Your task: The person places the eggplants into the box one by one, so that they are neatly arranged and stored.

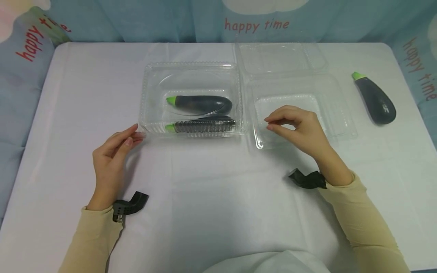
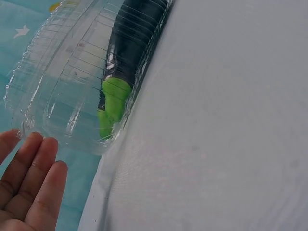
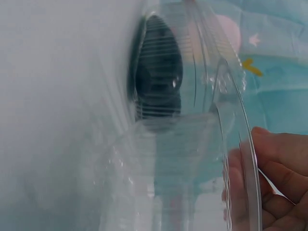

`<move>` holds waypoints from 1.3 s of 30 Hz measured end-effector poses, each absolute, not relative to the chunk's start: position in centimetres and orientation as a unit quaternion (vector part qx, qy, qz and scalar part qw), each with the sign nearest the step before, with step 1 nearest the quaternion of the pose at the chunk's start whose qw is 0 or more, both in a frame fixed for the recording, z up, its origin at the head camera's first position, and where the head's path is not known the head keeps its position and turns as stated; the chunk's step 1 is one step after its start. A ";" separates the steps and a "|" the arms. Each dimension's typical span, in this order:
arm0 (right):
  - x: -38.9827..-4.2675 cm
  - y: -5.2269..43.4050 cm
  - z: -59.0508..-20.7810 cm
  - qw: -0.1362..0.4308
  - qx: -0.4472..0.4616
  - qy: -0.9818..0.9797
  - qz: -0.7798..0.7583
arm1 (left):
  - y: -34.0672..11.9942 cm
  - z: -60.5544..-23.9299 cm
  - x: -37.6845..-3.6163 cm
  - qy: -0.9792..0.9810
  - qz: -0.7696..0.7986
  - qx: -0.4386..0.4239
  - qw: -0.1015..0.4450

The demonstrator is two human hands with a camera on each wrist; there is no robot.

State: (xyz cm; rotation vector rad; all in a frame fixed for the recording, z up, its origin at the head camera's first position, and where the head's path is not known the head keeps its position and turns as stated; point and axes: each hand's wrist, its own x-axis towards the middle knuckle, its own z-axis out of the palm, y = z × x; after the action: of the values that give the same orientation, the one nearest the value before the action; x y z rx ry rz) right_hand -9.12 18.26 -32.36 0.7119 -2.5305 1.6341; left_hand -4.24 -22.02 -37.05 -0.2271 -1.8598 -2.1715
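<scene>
On the white table (image 1: 205, 197) sits a shut clear plastic clamshell box (image 1: 191, 76) holding two dark purple toy eggplants with green caps (image 1: 199, 103), well back from the near edge. Left hand (image 1: 114, 159) rests with straight fingers just touching its near-left corner. Right hand (image 1: 298, 131) hovers over a second, open clear plastic box (image 1: 336, 113), fingers curled loosely, gripping nothing. A sideways nudge could slide the light box. A third eggplant (image 1: 374, 99) lies far right.
</scene>
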 end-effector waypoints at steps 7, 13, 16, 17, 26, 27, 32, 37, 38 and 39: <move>-9.0 19.3 -32.1 0.039 0.211 -0.822 0.527 | -22.0 -37.0 -4.2 -0.677 -0.721 -0.067 0.127; -9.1 20.8 -32.0 0.062 0.192 -0.836 0.509 | -21.9 -37.1 -4.2 -0.697 -0.704 -0.053 0.130; -9.2 21.6 -32.0 0.075 0.185 -0.846 0.495 | -21.9 -37.2 -4.0 -0.692 -0.706 -0.053 0.141; -9.3 21.9 -32.1 0.079 0.183 -0.847 0.493 | -22.0 -37.2 -3.9 -0.688 -0.709 -0.054 0.146; -9.4 24.2 -31.9 0.111 0.145 -0.851 0.492 | -22.2 -37.6 -3.0 -0.644 -0.741 -0.013 0.189; -9.4 24.5 -31.9 0.115 0.142 -0.851 0.492 | -22.2 -37.6 -2.8 -0.640 -0.743 -0.005 0.195; -9.4 25.7 -31.5 0.127 0.116 -0.846 0.505 | -21.2 -37.5 -1.9 -0.642 -0.740 -0.010 0.199; -9.6 26.9 -31.7 0.140 0.080 -0.851 0.500 | -18.5 -37.3 -1.3 -0.710 -0.683 -0.105 0.138; -9.6 27.1 -31.7 0.142 0.076 -0.851 0.500 | -17.9 -37.2 -1.4 -0.724 -0.666 -0.129 0.126; -9.7 27.2 -31.8 0.143 0.071 -0.851 0.500 | -17.2 -37.2 -1.4 -0.735 -0.651 -0.153 0.111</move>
State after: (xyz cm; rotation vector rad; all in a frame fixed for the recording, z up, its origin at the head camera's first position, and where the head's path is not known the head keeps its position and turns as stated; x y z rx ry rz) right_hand -9.66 27.21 -31.78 0.2058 -2.4541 1.4433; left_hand -1.41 -17.23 -37.18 -0.4497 -2.1594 -1.9106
